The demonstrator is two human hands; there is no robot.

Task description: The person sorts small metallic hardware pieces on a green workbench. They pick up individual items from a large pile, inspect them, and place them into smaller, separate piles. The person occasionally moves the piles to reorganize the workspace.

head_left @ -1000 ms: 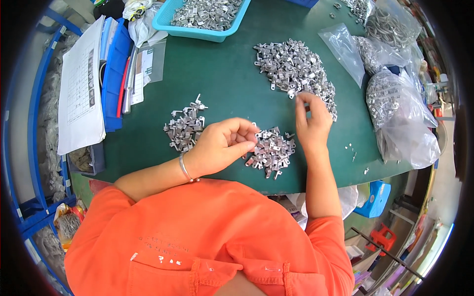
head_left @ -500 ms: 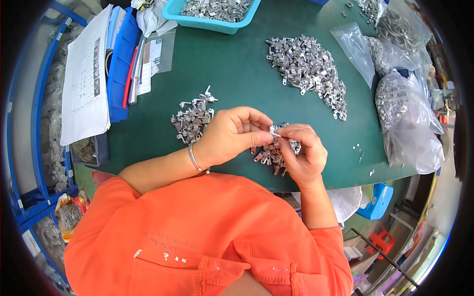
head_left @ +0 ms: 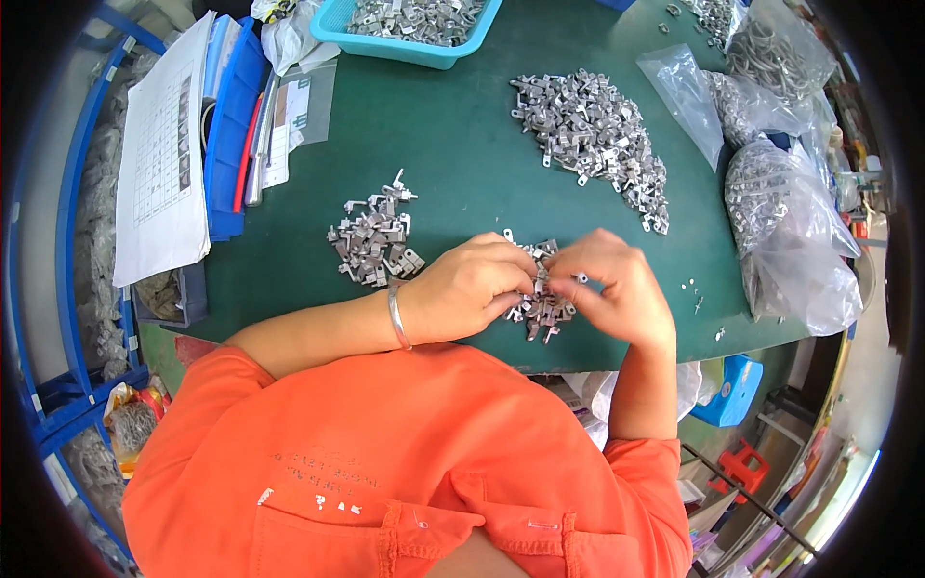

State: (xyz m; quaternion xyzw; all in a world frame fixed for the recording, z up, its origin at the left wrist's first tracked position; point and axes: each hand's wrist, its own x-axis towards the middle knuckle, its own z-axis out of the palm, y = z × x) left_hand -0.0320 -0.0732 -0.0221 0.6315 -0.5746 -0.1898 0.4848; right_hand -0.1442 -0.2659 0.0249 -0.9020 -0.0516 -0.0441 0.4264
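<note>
Small bent metal brackets (head_left: 544,310) lie in a small pile near the table's front edge, partly covered by my hands. My left hand (head_left: 467,289) rests at the pile's left side, fingers curled in; what they hold, if anything, is hidden. Over the right side of the pile, my right hand (head_left: 621,289) reaches down among the brackets, its fingertips slightly smeared and partly hidden. Left of my left hand sits another pile of brackets (head_left: 371,241). A larger heap of similar metal pieces (head_left: 588,125) spreads farther back on the right.
The green table (head_left: 443,144) carries a turquoise basket (head_left: 414,50) of metal parts at the back. Plastic bags (head_left: 785,222) of parts line the right side. A blue tray (head_left: 229,144) with papers (head_left: 164,173) stands at the left. A red stool (head_left: 740,466) is below right.
My hands were raised together, pinching a small metal piece between them. Now they are lowered to the near pile and slightly apart, and that piece is no longer visible between them.
</note>
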